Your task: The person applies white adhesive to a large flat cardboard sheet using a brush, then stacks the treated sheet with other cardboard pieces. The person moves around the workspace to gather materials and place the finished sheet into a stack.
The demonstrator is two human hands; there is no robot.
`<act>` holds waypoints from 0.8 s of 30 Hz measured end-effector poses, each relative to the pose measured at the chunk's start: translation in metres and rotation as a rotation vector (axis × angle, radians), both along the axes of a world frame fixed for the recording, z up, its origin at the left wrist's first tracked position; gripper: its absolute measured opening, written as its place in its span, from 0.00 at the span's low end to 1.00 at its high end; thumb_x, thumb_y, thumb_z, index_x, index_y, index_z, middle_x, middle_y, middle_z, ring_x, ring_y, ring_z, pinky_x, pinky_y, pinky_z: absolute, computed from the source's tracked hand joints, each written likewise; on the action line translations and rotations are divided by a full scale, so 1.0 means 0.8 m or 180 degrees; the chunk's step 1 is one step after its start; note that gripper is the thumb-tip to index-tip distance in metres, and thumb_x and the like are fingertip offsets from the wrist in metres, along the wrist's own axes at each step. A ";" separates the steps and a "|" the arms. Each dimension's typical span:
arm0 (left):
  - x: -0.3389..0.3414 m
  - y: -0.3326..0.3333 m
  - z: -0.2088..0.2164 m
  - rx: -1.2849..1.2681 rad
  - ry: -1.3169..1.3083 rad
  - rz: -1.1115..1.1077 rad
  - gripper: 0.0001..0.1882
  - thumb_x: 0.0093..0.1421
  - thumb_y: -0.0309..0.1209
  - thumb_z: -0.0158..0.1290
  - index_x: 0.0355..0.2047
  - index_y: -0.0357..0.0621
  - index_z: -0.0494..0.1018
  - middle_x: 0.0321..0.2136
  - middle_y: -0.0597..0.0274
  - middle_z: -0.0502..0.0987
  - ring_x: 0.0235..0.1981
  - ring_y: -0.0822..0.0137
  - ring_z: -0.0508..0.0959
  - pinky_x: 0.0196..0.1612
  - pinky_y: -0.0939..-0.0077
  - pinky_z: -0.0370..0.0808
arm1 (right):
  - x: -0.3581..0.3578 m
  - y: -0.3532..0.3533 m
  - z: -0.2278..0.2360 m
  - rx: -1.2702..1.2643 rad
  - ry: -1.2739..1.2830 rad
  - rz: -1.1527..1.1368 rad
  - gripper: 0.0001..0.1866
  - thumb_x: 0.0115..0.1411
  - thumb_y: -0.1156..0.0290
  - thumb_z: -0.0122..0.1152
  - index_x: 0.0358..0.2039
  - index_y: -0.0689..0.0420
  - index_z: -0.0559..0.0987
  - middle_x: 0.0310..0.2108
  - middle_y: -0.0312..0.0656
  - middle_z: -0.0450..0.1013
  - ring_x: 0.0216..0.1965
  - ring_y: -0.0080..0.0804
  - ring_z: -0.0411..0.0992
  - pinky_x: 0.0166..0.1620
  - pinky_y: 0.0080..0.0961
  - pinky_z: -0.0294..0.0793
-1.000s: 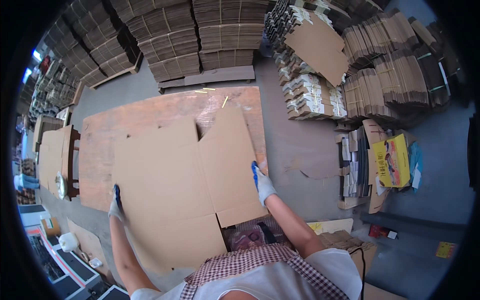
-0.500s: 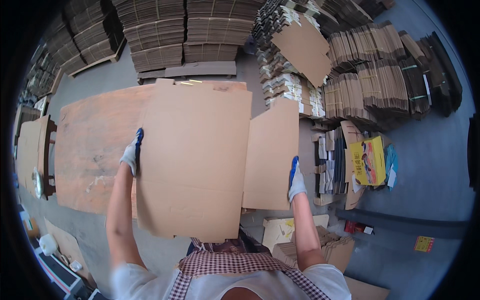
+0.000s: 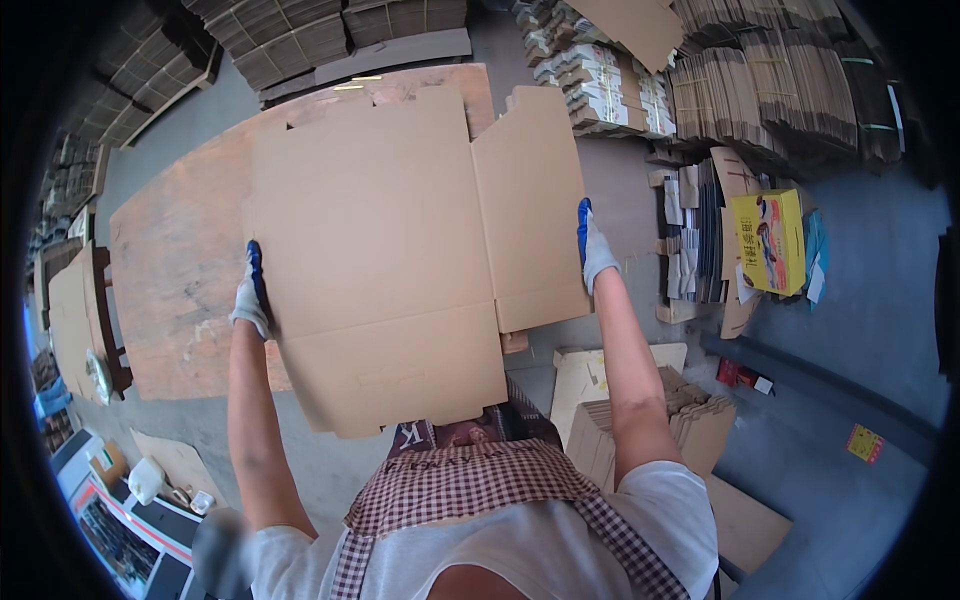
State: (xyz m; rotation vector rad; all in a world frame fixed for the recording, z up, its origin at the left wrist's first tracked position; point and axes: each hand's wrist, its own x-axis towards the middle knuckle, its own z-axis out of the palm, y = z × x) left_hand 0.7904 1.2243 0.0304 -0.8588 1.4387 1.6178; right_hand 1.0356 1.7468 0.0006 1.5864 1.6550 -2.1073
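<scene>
A large flat sheet of brown cardboard, die-cut with flaps and creases, spans the space before me, over the wooden table. At its left edge is my left hand, in a white glove with blue-coated fingers, closed on the board. My right hand, gloved alike, grips the outer edge of the narrower right-hand panel. The thumbs or fingers beneath the board are hidden. A crease crosses the sheet's near part, and its near flap reaches close to my checked apron.
The worn wooden table shows left of the sheet. Bundled cardboard stacks stand beyond it, with more at the far right. A yellow printed box lies on the right. Folded cardboard stands beside my right forearm.
The view has shifted, and the sheet now appears higher and flatter, its near crease plainly visible. Both hands keep their hold on its sides.
</scene>
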 end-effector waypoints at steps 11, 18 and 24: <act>-0.003 0.000 -0.011 -0.0977 0.0238 -0.0210 0.47 0.55 0.70 0.47 0.57 0.39 0.71 0.48 0.57 0.78 0.47 0.61 0.77 0.50 0.62 0.75 | 0.012 0.017 -0.028 0.0055 -0.0107 0.0070 0.46 0.64 0.33 0.40 0.58 0.67 0.70 0.56 0.47 0.72 0.54 0.36 0.69 0.57 0.26 0.67; 0.001 0.022 -0.001 -0.3837 0.1460 -0.1136 0.43 0.57 0.68 0.47 0.46 0.35 0.79 0.37 0.48 0.81 0.43 0.56 0.78 0.48 0.67 0.72 | 0.011 0.026 -0.016 0.0170 -0.0460 0.0186 0.45 0.63 0.32 0.41 0.59 0.65 0.70 0.52 0.47 0.74 0.50 0.36 0.72 0.53 0.29 0.71; -0.012 0.029 0.058 -0.4233 0.4125 -0.1217 0.26 0.61 0.49 0.56 0.45 0.37 0.77 0.43 0.48 0.77 0.44 0.54 0.77 0.50 0.64 0.72 | 0.007 0.004 0.023 -0.0314 -0.0081 -0.0315 0.44 0.64 0.36 0.45 0.60 0.67 0.68 0.52 0.47 0.74 0.51 0.39 0.72 0.55 0.29 0.69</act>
